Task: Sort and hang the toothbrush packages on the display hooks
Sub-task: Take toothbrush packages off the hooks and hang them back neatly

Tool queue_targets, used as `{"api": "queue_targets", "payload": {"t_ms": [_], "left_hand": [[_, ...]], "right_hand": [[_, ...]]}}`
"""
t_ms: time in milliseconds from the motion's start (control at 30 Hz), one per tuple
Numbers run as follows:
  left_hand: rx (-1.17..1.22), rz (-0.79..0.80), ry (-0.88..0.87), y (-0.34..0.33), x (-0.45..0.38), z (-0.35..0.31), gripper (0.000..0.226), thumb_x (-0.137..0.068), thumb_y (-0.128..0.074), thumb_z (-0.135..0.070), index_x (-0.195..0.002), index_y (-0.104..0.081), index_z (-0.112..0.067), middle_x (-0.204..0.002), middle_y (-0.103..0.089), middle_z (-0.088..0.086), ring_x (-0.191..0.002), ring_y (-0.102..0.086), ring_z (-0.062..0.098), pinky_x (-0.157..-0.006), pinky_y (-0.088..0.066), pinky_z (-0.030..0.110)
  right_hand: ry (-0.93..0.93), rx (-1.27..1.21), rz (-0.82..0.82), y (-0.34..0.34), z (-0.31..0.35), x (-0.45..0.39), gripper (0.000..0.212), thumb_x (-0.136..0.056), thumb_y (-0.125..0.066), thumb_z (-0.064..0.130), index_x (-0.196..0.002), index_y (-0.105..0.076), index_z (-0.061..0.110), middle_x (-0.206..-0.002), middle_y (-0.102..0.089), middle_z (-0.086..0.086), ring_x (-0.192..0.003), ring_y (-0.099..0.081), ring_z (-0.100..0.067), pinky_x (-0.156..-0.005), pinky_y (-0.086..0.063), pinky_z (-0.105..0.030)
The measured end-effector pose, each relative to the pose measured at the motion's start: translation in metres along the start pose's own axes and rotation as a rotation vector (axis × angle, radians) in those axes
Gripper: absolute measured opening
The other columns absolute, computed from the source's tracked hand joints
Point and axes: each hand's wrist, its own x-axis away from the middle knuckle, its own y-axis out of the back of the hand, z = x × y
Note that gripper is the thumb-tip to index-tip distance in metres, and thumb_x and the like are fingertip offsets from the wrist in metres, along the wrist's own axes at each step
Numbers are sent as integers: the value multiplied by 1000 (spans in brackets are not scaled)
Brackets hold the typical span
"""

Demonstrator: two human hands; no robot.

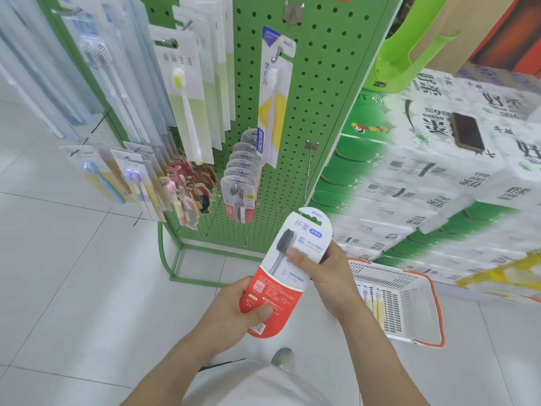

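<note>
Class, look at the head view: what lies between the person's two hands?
The red-and-white toothbrush package spans the gap: left hand grips its red lower end, right hand its white upper part.

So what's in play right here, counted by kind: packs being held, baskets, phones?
Red-and-white toothbrush package, held in both hands (left, right): 1
White plastic basket with orange handles: 1
Dark phone lying on the wrapped tissue packs: 1
Total: 3
</note>
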Motion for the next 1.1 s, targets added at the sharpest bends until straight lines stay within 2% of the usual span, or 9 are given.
{"api": "queue_targets", "payload": {"t_ms": [133,300,400,533,667,833,967,1033,1100], "left_hand": [[-13,7,7,-1,0,1,28,-88,-75,-23,-115,-69,-23,-107,-77,0,-101,-73,19,-95,-55,42],[-27,-19,46,0,-1,5,26,-91,-73,-11,-115,-67,-19,-104,-78,-1,-100,-73,18,-92,-57,35],[-74,-196,93,-1,-4,7,40,-86,-79,-18,-122,-60,-23,-111,-73,-7,-99,-70,7,-79,-52,16],[-401,-518,-193,-3,-5,-2,60,-86,-78,-28,-138,-48,-29,-134,-47,-14,-124,-46,2,-101,-34,19],[-517,-361,-501,-22,-5,-22,48,-87,-64,-38,-133,-56,-27,-136,-46,-17,-131,-38,-7,-109,-28,10],[-681,-190,-446,-30,-16,-15,71,-86,-65,-50,-149,-38,-33,-151,-27,-25,-140,-24,-11,-109,-16,2],[-403,-271,-365,-30,-25,-21,45,-96,-65,-13,-135,-55,-33,-131,-61,-24,-120,-58,-6,-94,-42,4],[-335,-273,-293,-31,-29,-27,34,-99,-58,-9,-122,-63,-35,-106,-73,-26,-100,-68,-4,-78,-53,12],[-287,-281,-217,-34,-36,-28,28,-101,-55,-11,-111,-66,-34,-97,-74,-23,-89,-71,2,-77,-57,23]], "right_hand": [[-32,-15,-40,-1,4,-1,19,-91,-72,19,-108,-70,11,-103,-78,-6,-96,-75,-27,-81,-61,-42],[-98,-47,-93,-2,5,-1,29,-93,-61,43,-97,-74,17,-98,-79,-9,-91,-76,-25,-84,-60,-49],[-97,-27,-138,-3,1,-1,26,-97,-63,36,-100,-73,13,-95,-79,-9,-88,-76,-25,-83,-60,-55],[-135,-33,-161,-7,-2,1,24,-98,-62,32,-100,-72,11,-92,-79,-9,-81,-76,-21,-81,-60,-54],[-186,-151,-170,-16,-5,4,28,-97,-64,31,-103,-73,5,-97,-76,-21,-77,-72,-28,-73,-61,-47],[-242,-325,-73,-16,-4,8,27,-94,-68,28,-107,-67,5,-99,-76,-16,-81,-73,-29,-68,-58,-36],[-208,-263,61,-3,-8,9,40,-81,-76,33,-115,-67,12,-113,-75,-14,-99,-74,-28,-83,-60,-39],[-222,-221,125,4,-11,9,49,-80,-77,27,-126,-65,17,-116,-74,-11,-108,-72,-24,-92,-58,-43],[-210,-168,132,10,-17,5,46,-83,-77,16,-127,-65,21,-117,-75,-7,-107,-72,-17,-88,-59,-40]]}}
